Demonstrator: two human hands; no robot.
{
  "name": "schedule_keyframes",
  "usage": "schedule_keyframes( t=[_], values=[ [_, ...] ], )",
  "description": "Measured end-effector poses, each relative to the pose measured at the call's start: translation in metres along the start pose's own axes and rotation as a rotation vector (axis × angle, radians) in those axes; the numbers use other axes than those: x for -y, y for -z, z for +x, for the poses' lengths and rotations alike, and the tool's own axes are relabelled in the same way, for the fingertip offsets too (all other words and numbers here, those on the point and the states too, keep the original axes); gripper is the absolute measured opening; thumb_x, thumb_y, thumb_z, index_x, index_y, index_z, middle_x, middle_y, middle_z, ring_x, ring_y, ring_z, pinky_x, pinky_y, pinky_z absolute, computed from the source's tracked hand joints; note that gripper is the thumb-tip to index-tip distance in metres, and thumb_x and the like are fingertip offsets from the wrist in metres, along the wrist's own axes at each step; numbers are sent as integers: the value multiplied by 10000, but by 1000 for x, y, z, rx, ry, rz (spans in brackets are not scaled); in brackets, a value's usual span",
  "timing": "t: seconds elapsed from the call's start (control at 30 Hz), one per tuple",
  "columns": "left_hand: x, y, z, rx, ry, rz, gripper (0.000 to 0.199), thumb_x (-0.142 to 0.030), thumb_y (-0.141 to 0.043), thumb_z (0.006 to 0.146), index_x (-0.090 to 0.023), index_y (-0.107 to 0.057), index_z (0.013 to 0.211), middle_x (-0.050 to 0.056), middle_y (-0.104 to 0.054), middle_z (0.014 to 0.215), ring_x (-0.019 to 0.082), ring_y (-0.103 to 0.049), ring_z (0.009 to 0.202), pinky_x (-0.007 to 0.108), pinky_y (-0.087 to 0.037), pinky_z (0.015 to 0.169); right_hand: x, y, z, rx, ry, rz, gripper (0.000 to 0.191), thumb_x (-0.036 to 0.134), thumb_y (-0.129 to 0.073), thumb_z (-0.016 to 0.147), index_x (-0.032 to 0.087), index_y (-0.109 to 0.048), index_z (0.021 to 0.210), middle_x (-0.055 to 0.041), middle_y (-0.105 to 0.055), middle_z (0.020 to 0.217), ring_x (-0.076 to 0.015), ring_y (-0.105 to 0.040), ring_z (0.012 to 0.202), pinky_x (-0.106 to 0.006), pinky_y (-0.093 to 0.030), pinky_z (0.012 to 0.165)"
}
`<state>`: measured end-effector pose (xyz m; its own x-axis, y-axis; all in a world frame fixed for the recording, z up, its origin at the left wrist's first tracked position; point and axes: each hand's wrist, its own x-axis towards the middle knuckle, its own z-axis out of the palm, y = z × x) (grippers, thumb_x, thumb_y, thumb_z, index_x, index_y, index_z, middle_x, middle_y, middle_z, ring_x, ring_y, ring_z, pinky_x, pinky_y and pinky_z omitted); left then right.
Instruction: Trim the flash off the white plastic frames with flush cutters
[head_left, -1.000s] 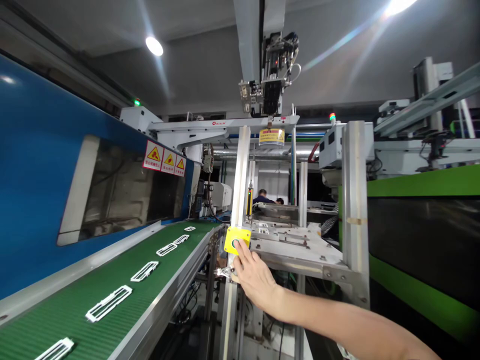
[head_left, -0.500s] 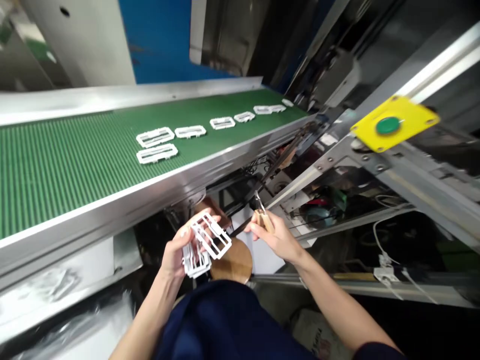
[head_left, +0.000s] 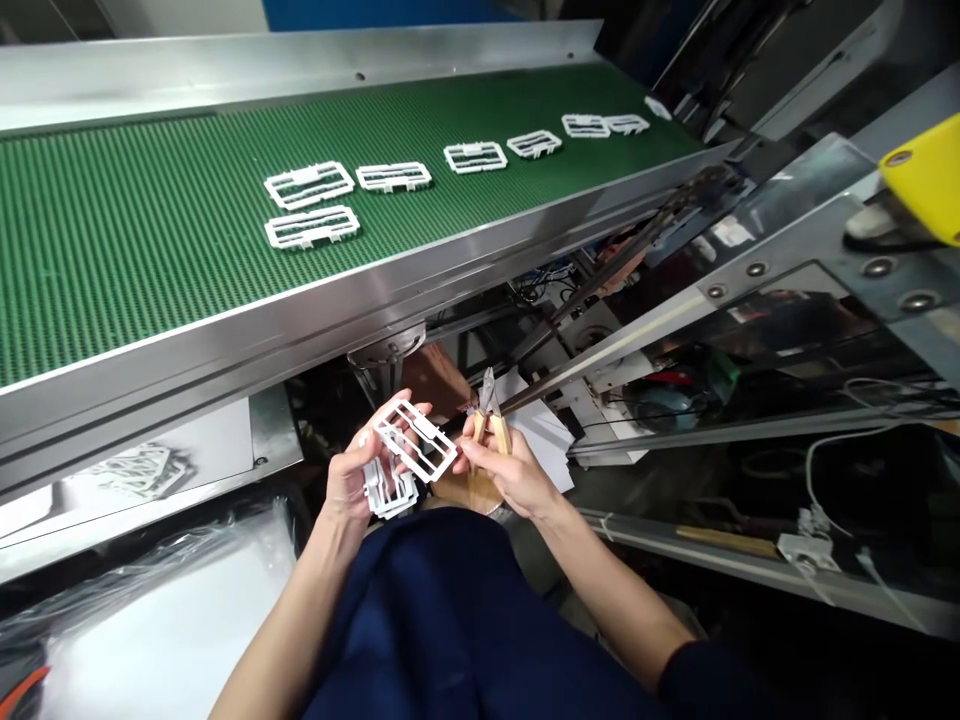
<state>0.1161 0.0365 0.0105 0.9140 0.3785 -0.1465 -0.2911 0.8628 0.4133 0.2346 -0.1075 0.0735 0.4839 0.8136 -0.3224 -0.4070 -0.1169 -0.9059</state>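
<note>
My left hand (head_left: 349, 474) is closed on white plastic frames. One frame (head_left: 417, 441) slants across the fingers, and below it a small stack of similar frames (head_left: 391, 489) sits against the palm. Cutters with yellowish handles (head_left: 493, 428) are in my right hand (head_left: 519, 474), their metal jaws pointing up and away. The right fingertips are close to the right end of the upper frame; whether they touch it I cannot tell. Several more white frames (head_left: 395, 177) lie spaced out on a green ribbed conveyor belt (head_left: 187, 215).
The belt's metal side rail (head_left: 420, 268) runs in front of my hands. Lower left are a shelf (head_left: 274, 440) with white parts and a plastic-covered bag (head_left: 180, 600). Metal beams (head_left: 637, 330) and a yellow panel (head_left: 926, 180) stand at the right.
My right hand with the cutters has moved left, up to the frame in my left hand. The cutters' handles now show spread apart. The view has shifted, so the belt appears higher.
</note>
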Motion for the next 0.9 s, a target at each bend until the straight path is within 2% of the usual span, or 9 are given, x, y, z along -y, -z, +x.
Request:
schedule_keyframes(
  t=[0.37, 0.67, 0.77, 0.83, 0.9],
  values=[
    [6, -4, 5, 17, 39, -6, 594, -235, -753, 606, -158, -613, 1178, 150, -608, 1167, 117, -523, 605, 179, -455, 470, -2, 3, -2, 4, 62, -27, 181, 243, -659, 775, 170, -518, 861, 14, -563, 734, -103, -579, 670, -240, -479, 677],
    [7, -5, 5, 52, 53, -8, 622, -228, -753, 597, -152, -600, 1196, 144, -606, 1162, 100, -494, 581, 182, -433, 466, 1, 0, -3, -36, 98, -253, 190, 249, -664, 758, 186, -500, 830, 30, -495, 763, -107, -566, 689, -240, -463, 669],
    [4, -3, 6, 55, 45, 31, 622, -247, -753, 617, -148, -588, 1209, 157, -579, 1193, 103, -496, 599, 191, -429, 477, 1, 1, -2, -92, 121, -346, 190, 278, -659, 751, 191, -507, 824, 18, -511, 779, -117, -550, 702, -246, -471, 665],
    [-2, -2, 6, 28, 30, 90, 578, -293, -751, 653, -136, -599, 1188, 155, -585, 1158, 117, -511, 631, 194, -426, 484, 1, 2, -2, -153, 152, -444, 186, 288, -653, 751, 194, -512, 828, 11, -529, 782, -124, -540, 710, -248, -469, 666],
    [-12, -3, 7, -27, 21, 210, 427, -329, -720, 719, -120, -646, 1084, 124, -624, 998, 126, -520, 639, 196, -428, 501, 2, 4, -2, -189, 184, -532, 169, 282, -637, 763, 195, -511, 835, 12, -538, 771, -125, -531, 706, -251, -461, 672]
  ],
)
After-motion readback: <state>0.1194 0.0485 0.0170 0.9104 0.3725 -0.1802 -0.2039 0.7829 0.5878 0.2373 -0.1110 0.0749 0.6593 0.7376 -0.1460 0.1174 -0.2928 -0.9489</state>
